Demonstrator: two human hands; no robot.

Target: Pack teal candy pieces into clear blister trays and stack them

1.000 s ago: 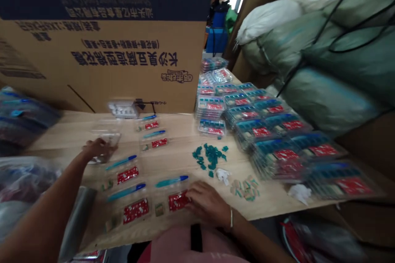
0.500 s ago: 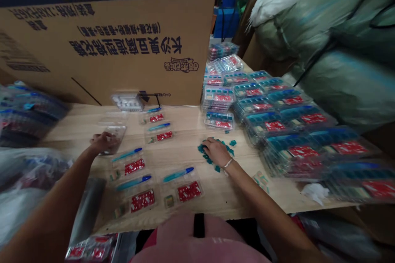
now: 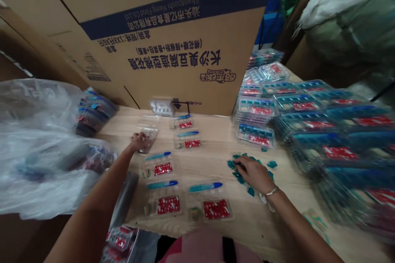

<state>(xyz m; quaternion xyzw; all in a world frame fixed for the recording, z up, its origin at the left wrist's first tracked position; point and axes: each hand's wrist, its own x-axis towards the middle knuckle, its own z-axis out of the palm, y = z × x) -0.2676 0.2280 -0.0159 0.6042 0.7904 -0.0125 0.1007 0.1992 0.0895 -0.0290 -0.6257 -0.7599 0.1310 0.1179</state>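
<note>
My left hand (image 3: pixel 138 142) is at the left edge of a clear plastic tray (image 3: pixel 150 137), its fingers bent over and closed on it. My right hand (image 3: pixel 254 173) is down among loose teal wrapped pieces (image 3: pixel 250 191), thumb and fingers curled together on a piece mostly hidden beneath them. Between the hands lie several clear trays, each with a blue pen-like stick (image 3: pixel 205 187), a red patterned packet (image 3: pixel 217 209) and a small beige-green piece (image 3: pixel 194 213).
A large cardboard box (image 3: pixel 173 82) stands along the back. Filled clear packs (image 3: pixel 308 107) are stacked at the right, with one pack (image 3: pixel 256 134) beyond the teal pieces. Plastic bags (image 3: pixel 46 164) bulge at the left. Beige-green strips (image 3: pixel 316 224) lie near my right forearm.
The view has swung left, so everything sits further right in the picture. My left hand stays at the clear tray, and my right hand stays among the teal pieces.
</note>
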